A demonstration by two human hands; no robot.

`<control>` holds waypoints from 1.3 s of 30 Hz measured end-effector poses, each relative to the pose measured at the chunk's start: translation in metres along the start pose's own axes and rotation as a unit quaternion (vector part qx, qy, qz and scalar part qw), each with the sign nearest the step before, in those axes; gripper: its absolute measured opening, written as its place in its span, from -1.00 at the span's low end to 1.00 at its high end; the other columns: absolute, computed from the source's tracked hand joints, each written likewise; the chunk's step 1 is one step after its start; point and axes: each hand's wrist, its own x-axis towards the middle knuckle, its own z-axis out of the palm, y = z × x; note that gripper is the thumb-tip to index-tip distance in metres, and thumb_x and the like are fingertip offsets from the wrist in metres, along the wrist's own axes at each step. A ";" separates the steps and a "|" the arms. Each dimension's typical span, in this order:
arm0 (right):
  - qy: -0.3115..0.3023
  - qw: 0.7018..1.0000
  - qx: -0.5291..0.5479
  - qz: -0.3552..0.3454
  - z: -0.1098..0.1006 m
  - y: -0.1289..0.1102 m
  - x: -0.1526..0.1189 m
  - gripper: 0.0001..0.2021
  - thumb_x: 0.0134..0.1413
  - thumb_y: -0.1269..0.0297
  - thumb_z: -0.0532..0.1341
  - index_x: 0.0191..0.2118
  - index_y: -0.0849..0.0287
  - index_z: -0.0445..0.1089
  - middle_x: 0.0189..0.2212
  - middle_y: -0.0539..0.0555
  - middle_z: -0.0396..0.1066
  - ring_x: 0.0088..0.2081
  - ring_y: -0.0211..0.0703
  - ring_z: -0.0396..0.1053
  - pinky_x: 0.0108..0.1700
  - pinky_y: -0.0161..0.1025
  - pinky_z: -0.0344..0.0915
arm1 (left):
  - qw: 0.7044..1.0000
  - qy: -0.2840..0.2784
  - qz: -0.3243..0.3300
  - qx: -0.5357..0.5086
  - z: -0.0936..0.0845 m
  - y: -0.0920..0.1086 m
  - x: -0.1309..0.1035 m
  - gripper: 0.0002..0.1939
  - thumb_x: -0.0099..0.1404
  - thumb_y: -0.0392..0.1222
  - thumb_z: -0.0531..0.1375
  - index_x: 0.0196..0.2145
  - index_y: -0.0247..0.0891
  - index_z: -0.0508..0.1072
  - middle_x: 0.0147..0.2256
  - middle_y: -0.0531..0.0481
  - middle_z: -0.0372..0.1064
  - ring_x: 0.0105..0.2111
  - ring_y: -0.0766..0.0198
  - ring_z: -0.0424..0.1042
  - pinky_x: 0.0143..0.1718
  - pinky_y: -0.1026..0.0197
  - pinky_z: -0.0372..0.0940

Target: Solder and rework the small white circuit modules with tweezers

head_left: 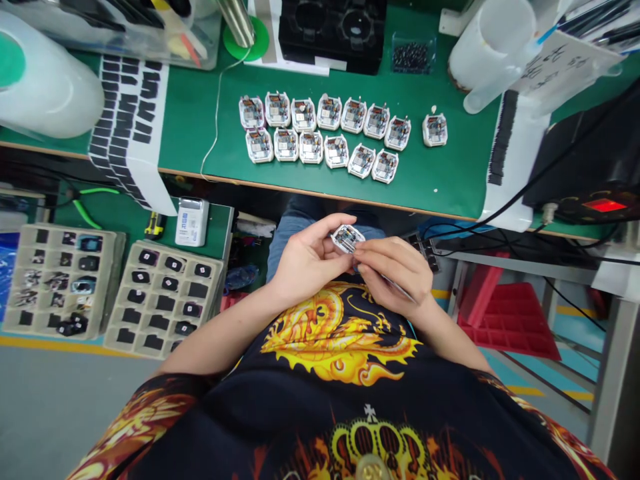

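Observation:
Above my lap, just off the bench's front edge, my left hand (306,259) grips a white smartwatch case (345,235) by its sides. The case is without a cover on top, and its circuit board faces up. My right hand (397,272) is closed around slim metal tweezers (401,289), whose back end shows below the palm. Its fingertips are at the case's right edge and hide the tweezers' tips. On the bench, two rows of similar uncovered watch cases (311,147) lie close together, with a single case (435,129) apart to their right.
The green bench (200,100) carries a black fixture (333,33), a small box of black parts (413,55), strips of black pads (131,113) and a black unit with a red display (603,203). Compartment trays (165,293) stand lower left. Black cables (525,193) cross the right side.

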 end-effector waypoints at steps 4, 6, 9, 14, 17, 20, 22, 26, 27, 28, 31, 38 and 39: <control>-0.030 0.997 -0.065 -0.041 -0.001 -0.003 -0.001 -0.60 0.35 0.44 0.43 0.24 0.10 0.55 0.00 0.18 0.77 -0.10 -0.04 0.74 -0.14 -0.08 0.70 | 1.000 0.007 0.009 0.014 -0.002 0.000 0.002 -0.38 0.23 -0.33 0.56 0.22 -0.21 0.57 -0.11 -0.01 0.67 -0.22 0.32 0.66 -0.13 0.30 0.60; -0.030 0.995 -0.079 -0.056 0.000 0.000 -0.004 -0.58 0.35 0.44 0.43 0.26 0.11 0.55 0.00 0.17 0.77 -0.09 -0.05 0.73 -0.13 -0.10 0.70 | 1.000 0.013 0.012 0.016 -0.002 0.001 0.002 -0.36 0.20 -0.34 0.57 0.21 -0.22 0.57 -0.10 -0.01 0.68 -0.22 0.32 0.66 -0.13 0.30 0.61; -0.026 0.992 -0.091 -0.080 0.004 0.006 -0.009 -0.62 0.41 0.39 0.38 0.27 0.11 0.57 0.03 0.19 0.76 -0.04 -0.02 0.71 -0.11 -0.08 0.69 | 1.000 0.020 0.010 0.014 -0.002 0.000 0.003 -0.33 0.15 -0.34 0.60 0.19 -0.23 0.58 -0.12 -0.01 0.68 -0.23 0.31 0.66 -0.13 0.29 0.61; -0.015 0.993 -0.097 -0.060 0.005 0.006 -0.009 -0.69 0.44 0.38 0.36 0.21 0.05 0.59 0.04 0.15 0.75 -0.06 -0.06 0.72 -0.13 -0.10 0.70 | 1.000 0.017 -0.006 0.006 -0.002 -0.001 0.003 -0.34 0.17 -0.26 0.62 0.19 -0.21 0.56 -0.15 0.00 0.67 -0.31 0.32 0.64 -0.21 0.27 0.62; 0.000 0.999 -0.050 -0.008 0.001 -0.001 -0.005 -0.66 0.40 0.44 0.38 0.21 0.06 0.58 0.00 0.15 0.75 -0.07 -0.06 0.73 -0.09 -0.09 0.71 | 1.000 0.020 0.010 0.010 -0.003 -0.004 0.003 -0.36 0.21 -0.27 0.60 0.20 -0.20 0.56 -0.16 0.01 0.66 -0.30 0.32 0.64 -0.18 0.27 0.63; 0.003 0.999 -0.011 0.036 -0.002 -0.004 -0.003 -0.66 0.38 0.44 0.38 0.18 0.04 0.61 -0.02 0.13 0.74 -0.10 -0.07 0.73 -0.07 -0.09 0.70 | 0.998 0.033 0.042 0.022 -0.003 -0.007 0.003 -0.37 0.24 -0.30 0.56 0.23 -0.19 0.55 -0.15 0.03 0.65 -0.30 0.34 0.64 -0.17 0.28 0.64; -0.006 0.998 0.007 0.061 -0.003 -0.005 -0.004 -0.66 0.38 0.44 0.39 0.19 0.02 0.61 -0.06 0.10 0.73 -0.13 -0.09 0.71 -0.08 -0.10 0.68 | 0.997 0.043 0.057 0.039 -0.003 -0.008 0.003 -0.36 0.24 -0.30 0.55 0.24 -0.19 0.55 -0.15 0.03 0.64 -0.31 0.34 0.63 -0.18 0.28 0.63; -0.017 0.996 0.034 0.084 -0.004 -0.003 -0.005 -0.64 0.37 0.46 0.39 0.19 0.01 0.62 -0.09 0.08 0.70 -0.14 -0.13 0.68 -0.09 -0.14 0.67 | 0.994 0.063 0.071 0.059 -0.002 -0.009 0.004 -0.35 0.22 -0.26 0.57 0.23 -0.17 0.56 -0.13 0.02 0.64 -0.29 0.33 0.62 -0.17 0.28 0.63; -0.015 0.995 0.039 0.090 -0.004 -0.004 -0.005 -0.64 0.36 0.46 0.39 0.18 0.01 0.62 -0.08 0.08 0.70 -0.13 -0.13 0.67 -0.08 -0.13 0.67 | 0.993 0.065 0.074 0.060 -0.002 -0.010 0.004 -0.34 0.20 -0.26 0.58 0.23 -0.16 0.56 -0.12 0.02 0.64 -0.27 0.32 0.63 -0.15 0.27 0.63; -0.011 0.994 0.044 0.097 -0.004 -0.004 -0.005 -0.65 0.36 0.46 0.39 0.17 0.01 0.63 -0.08 0.09 0.69 -0.12 -0.12 0.67 -0.07 -0.13 0.67 | 0.993 0.067 0.076 0.061 -0.001 -0.010 0.004 -0.32 0.20 -0.26 0.59 0.24 -0.15 0.56 -0.11 0.01 0.64 -0.25 0.31 0.64 -0.13 0.26 0.64; -0.003 0.992 0.052 0.118 -0.004 -0.006 -0.004 -0.69 0.37 0.44 0.38 0.14 -0.01 0.65 -0.07 0.09 0.69 -0.12 -0.11 0.68 -0.06 -0.11 0.67 | 0.991 0.070 0.082 0.076 0.000 -0.010 0.002 -0.35 0.24 -0.27 0.56 0.25 -0.15 0.56 -0.07 -0.01 0.63 -0.20 0.28 0.66 -0.08 0.23 0.65; 0.002 0.989 0.057 0.137 -0.004 -0.008 0.000 -0.74 0.37 0.46 0.35 0.05 0.02 0.68 -0.12 0.08 0.70 -0.14 -0.14 0.67 -0.08 -0.13 0.66 | 0.989 0.076 0.086 0.093 0.000 -0.012 0.002 -0.39 0.29 -0.24 0.53 0.26 -0.17 0.55 0.00 -0.05 0.60 -0.14 0.26 0.68 -0.03 0.24 0.64; 0.002 0.989 0.056 0.136 -0.004 -0.008 0.000 -0.74 0.37 0.46 0.35 0.05 0.02 0.68 -0.12 0.08 0.69 -0.14 -0.14 0.67 -0.08 -0.13 0.66 | 0.989 0.076 0.085 0.093 0.000 -0.012 0.002 -0.38 0.29 -0.24 0.53 0.26 -0.17 0.55 0.00 -0.05 0.61 -0.14 0.26 0.68 -0.02 0.23 0.64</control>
